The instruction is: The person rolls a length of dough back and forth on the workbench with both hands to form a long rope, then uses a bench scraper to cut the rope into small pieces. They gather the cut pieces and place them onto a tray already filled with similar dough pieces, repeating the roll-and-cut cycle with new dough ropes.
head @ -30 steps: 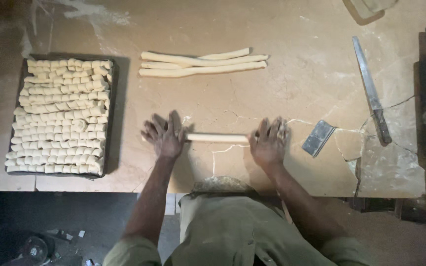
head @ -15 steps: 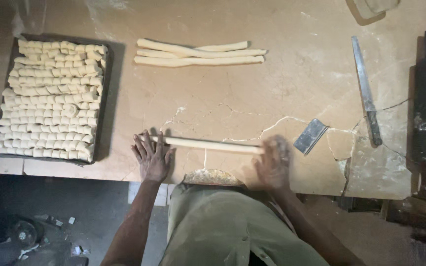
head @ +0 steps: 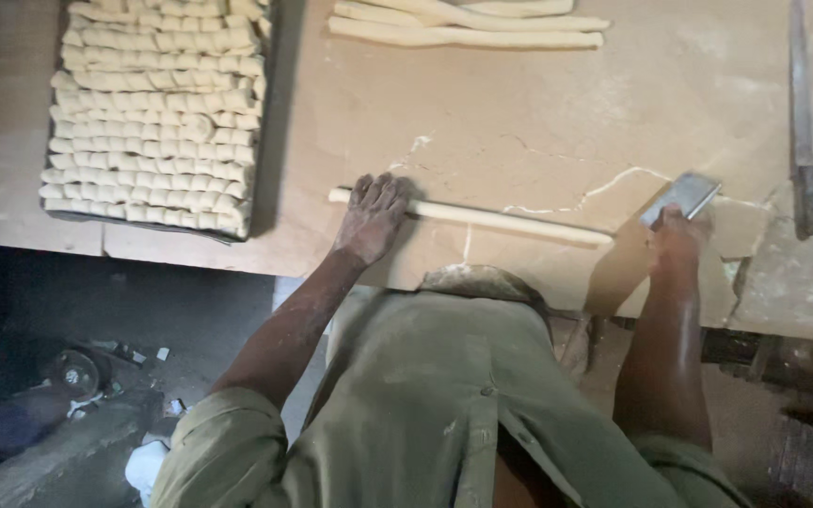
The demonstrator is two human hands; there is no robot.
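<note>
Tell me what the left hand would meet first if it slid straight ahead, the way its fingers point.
The left hand already lies on the dough rope. Past it is bare table, then probably the stacked dough ropes.

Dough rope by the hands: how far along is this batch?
Done: a tray full of cut dough pieces. In hand: left hand rests on a thin dough rope; right hand touches the metal scraper. Left: this rope is uncut, and more dough ropes wait behind.

We see a long, thin, pale dough rope [head: 491, 218] lying flat, slanting slightly across the surface [head: 519, 113]. Just beyond its right end lies a small metal scraper [head: 684, 195], tilted.
</note>
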